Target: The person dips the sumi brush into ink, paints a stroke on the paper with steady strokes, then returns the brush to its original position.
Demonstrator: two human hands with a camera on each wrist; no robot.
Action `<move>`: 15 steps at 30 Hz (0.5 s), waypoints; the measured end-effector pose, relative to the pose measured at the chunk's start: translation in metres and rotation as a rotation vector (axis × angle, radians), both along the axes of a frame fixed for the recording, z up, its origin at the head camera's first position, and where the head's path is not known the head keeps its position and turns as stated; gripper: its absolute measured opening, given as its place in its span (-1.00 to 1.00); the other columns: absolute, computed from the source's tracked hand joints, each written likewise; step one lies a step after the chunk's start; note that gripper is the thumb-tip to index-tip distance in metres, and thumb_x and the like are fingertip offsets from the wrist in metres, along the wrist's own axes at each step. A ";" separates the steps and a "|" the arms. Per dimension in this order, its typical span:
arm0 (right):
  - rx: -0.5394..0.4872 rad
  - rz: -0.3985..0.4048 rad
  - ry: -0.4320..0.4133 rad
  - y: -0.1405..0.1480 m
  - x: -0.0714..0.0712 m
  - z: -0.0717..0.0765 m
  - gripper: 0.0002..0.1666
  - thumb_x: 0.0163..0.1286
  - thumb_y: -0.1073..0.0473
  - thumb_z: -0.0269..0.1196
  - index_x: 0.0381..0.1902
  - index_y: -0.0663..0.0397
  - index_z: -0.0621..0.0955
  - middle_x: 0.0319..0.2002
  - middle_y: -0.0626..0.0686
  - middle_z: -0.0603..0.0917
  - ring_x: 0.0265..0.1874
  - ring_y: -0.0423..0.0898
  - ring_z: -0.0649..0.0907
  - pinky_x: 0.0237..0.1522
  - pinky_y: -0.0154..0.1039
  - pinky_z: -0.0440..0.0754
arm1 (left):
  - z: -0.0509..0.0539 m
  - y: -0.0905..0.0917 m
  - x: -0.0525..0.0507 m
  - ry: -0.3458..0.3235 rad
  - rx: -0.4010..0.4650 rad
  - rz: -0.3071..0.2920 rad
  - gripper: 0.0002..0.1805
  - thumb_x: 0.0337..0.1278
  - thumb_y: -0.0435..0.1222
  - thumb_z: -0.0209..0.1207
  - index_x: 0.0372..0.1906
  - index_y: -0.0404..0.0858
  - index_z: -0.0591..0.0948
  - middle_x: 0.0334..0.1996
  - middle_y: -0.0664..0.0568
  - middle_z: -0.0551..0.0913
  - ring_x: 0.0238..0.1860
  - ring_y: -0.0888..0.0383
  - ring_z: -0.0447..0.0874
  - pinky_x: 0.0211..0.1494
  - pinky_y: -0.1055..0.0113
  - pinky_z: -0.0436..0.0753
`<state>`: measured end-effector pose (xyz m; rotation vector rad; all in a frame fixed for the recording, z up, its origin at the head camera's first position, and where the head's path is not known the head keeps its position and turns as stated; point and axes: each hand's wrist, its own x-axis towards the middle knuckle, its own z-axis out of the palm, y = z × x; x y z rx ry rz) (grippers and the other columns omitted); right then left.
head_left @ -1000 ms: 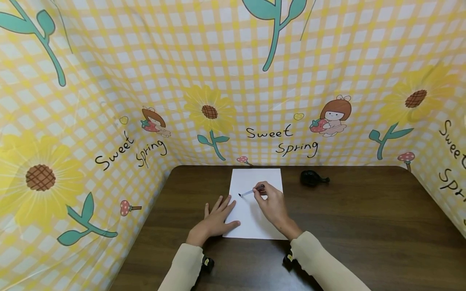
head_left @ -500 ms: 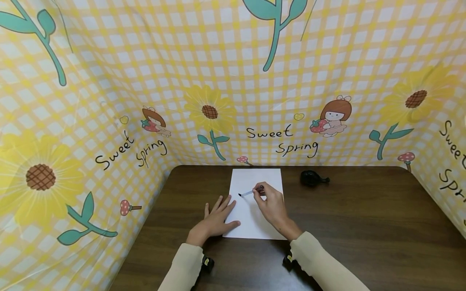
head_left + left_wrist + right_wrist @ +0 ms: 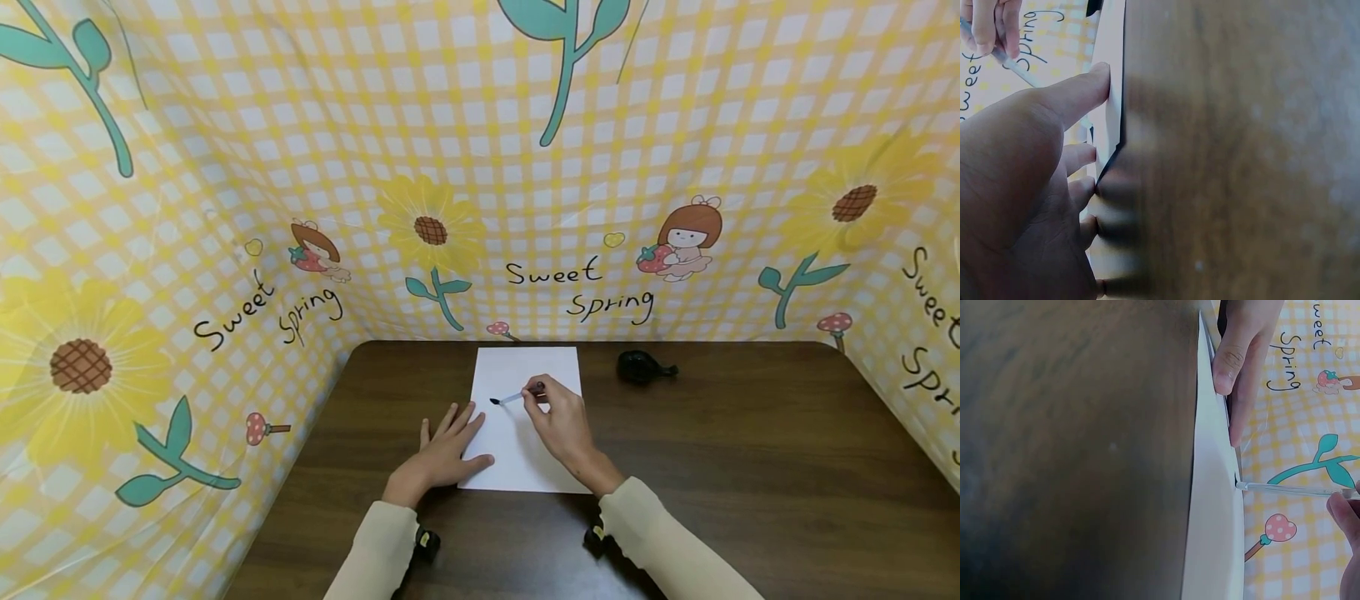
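A white sheet of paper (image 3: pixel 525 458) lies upright on the dark wooden table. My left hand (image 3: pixel 444 454) rests flat with spread fingers over the paper's left edge, thumb on the sheet. Between thumb and fingers, my right hand (image 3: pixel 561 421) pinches a slim pen with a clear barrel (image 3: pixel 512 398), slanted down to the left. A small dark patch (image 3: pixel 494 402) shows at the tip on the paper; how much of it is tip and how much is mark I cannot tell. In the right wrist view the clear barrel (image 3: pixel 1291 489) reaches the sheet.
Beyond the paper's right side lies a glossy black object (image 3: pixel 637 367) with a rounded body and a narrow neck. A yellow checked cloth (image 3: pixel 465 108) with printed flowers rises behind and beside the table (image 3: pixel 750 450). Both wrists carry small black cameras.
The dark patch at the pen's tip looks slightly larger than a second ago. Both hands and the paper keep nearly the same places.
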<state>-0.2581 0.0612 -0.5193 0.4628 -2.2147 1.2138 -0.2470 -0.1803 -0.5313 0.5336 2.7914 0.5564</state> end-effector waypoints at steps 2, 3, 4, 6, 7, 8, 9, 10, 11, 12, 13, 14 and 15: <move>-0.007 0.000 -0.007 0.001 0.000 0.000 -0.93 0.45 0.34 0.38 -0.18 0.10 0.70 -0.23 0.09 0.85 -0.27 0.00 0.88 -0.27 -0.01 0.84 | 0.003 0.001 0.001 -0.004 -0.031 0.007 -0.06 0.42 0.28 0.16 0.71 -0.06 0.22 0.77 -0.02 -0.01 0.77 -0.21 -0.22 0.59 -0.57 -0.35; -0.008 -0.001 -0.008 0.002 0.000 0.000 -0.93 0.45 0.34 0.38 -0.18 0.10 0.70 -0.23 0.10 0.84 -0.27 0.00 0.88 -0.27 -0.01 0.84 | 0.003 0.002 0.000 -0.005 -0.039 0.009 -0.06 0.42 0.28 0.16 0.72 -0.05 0.21 0.77 0.00 -0.02 0.78 -0.20 -0.22 0.60 -0.57 -0.34; -0.007 -0.003 -0.009 0.002 0.000 0.000 -0.93 0.44 0.35 0.38 -0.18 0.10 0.70 -0.23 0.10 0.84 -0.27 0.00 0.88 -0.27 -0.01 0.84 | 0.002 0.002 -0.001 -0.005 -0.047 0.011 -0.06 0.42 0.28 0.16 0.72 -0.03 0.20 0.77 0.02 -0.03 0.78 -0.19 -0.23 0.60 -0.57 -0.33; -0.003 -0.009 -0.008 0.003 0.000 0.000 -0.92 0.44 0.34 0.39 -0.18 0.10 0.70 -0.24 0.09 0.84 -0.27 -0.01 0.88 -0.27 -0.05 0.84 | 0.001 0.002 -0.002 -0.005 -0.053 0.010 -0.06 0.42 0.29 0.16 0.72 -0.02 0.20 0.78 0.02 -0.03 0.78 -0.18 -0.22 0.60 -0.57 -0.32; 0.001 -0.014 -0.007 0.004 0.000 0.000 -0.92 0.44 0.34 0.39 -0.18 0.09 0.70 -0.24 0.08 0.84 -0.26 -0.02 0.88 -0.26 -0.08 0.84 | 0.001 0.001 -0.002 -0.005 -0.046 0.009 -0.05 0.42 0.29 0.16 0.72 -0.03 0.20 0.77 0.02 -0.03 0.78 -0.19 -0.22 0.60 -0.57 -0.33; 0.004 -0.017 -0.006 0.004 0.000 0.000 -0.92 0.44 0.34 0.39 -0.18 0.09 0.70 -0.23 0.08 0.84 -0.27 -0.03 0.88 -0.27 -0.10 0.84 | 0.001 0.001 -0.002 -0.003 -0.039 0.007 -0.06 0.42 0.29 0.15 0.72 -0.03 0.20 0.77 0.01 -0.02 0.78 -0.19 -0.23 0.59 -0.57 -0.34; 0.011 -0.022 -0.003 0.005 0.000 0.000 -0.92 0.44 0.34 0.39 -0.18 0.09 0.70 -0.23 0.08 0.84 -0.26 -0.04 0.88 -0.27 -0.13 0.84 | -0.002 0.000 -0.003 0.005 -0.017 -0.001 -0.05 0.42 0.31 0.13 0.73 -0.02 0.19 0.78 0.01 -0.03 0.78 -0.20 -0.25 0.58 -0.59 -0.37; 0.015 -0.026 -0.004 0.005 0.000 0.000 -0.92 0.44 0.33 0.39 -0.18 0.09 0.70 -0.23 0.07 0.84 -0.26 -0.05 0.88 -0.27 -0.15 0.84 | -0.001 0.000 -0.002 0.005 -0.007 -0.004 -0.05 0.42 0.32 0.13 0.72 -0.02 0.20 0.78 0.00 -0.03 0.78 -0.21 -0.25 0.57 -0.59 -0.38; 0.019 -0.030 -0.005 0.006 0.000 0.000 -0.92 0.44 0.33 0.39 -0.18 0.08 0.70 -0.23 0.07 0.84 -0.26 -0.06 0.88 -0.28 -0.18 0.84 | -0.001 -0.001 -0.001 0.004 0.000 -0.008 -0.05 0.42 0.33 0.12 0.72 -0.03 0.19 0.78 -0.01 -0.03 0.77 -0.22 -0.26 0.57 -0.59 -0.39; 0.022 -0.032 -0.004 0.006 0.000 0.000 -0.93 0.45 0.33 0.39 -0.18 0.08 0.70 -0.23 0.07 0.85 -0.26 -0.05 0.88 -0.29 -0.19 0.83 | -0.003 -0.002 -0.001 0.010 0.020 -0.016 -0.04 0.42 0.34 0.10 0.73 -0.02 0.19 0.78 -0.02 -0.04 0.77 -0.23 -0.27 0.55 -0.61 -0.40; 0.023 -0.034 -0.004 0.007 0.000 0.000 -0.93 0.45 0.33 0.39 -0.18 0.08 0.70 -0.23 0.07 0.85 -0.26 -0.05 0.88 -0.30 -0.19 0.83 | -0.003 -0.002 -0.001 0.009 0.020 -0.017 -0.04 0.43 0.35 0.09 0.73 -0.02 0.18 0.78 -0.01 -0.04 0.77 -0.22 -0.28 0.55 -0.60 -0.41; 0.022 -0.036 -0.002 0.008 0.000 0.001 -0.93 0.45 0.33 0.39 -0.18 0.09 0.70 -0.23 0.07 0.85 -0.27 -0.05 0.88 -0.31 -0.19 0.83 | -0.002 -0.002 -0.001 0.009 0.023 -0.018 -0.03 0.42 0.35 0.09 0.73 -0.02 0.18 0.78 -0.01 -0.04 0.77 -0.23 -0.28 0.55 -0.61 -0.41; 0.022 -0.037 -0.002 0.009 0.001 0.001 -0.93 0.45 0.33 0.39 -0.18 0.09 0.70 -0.23 0.07 0.85 -0.27 -0.04 0.88 -0.32 -0.18 0.82 | -0.002 -0.002 -0.001 0.008 0.025 -0.019 -0.04 0.43 0.35 0.09 0.73 -0.02 0.18 0.78 -0.01 -0.05 0.77 -0.22 -0.28 0.55 -0.61 -0.41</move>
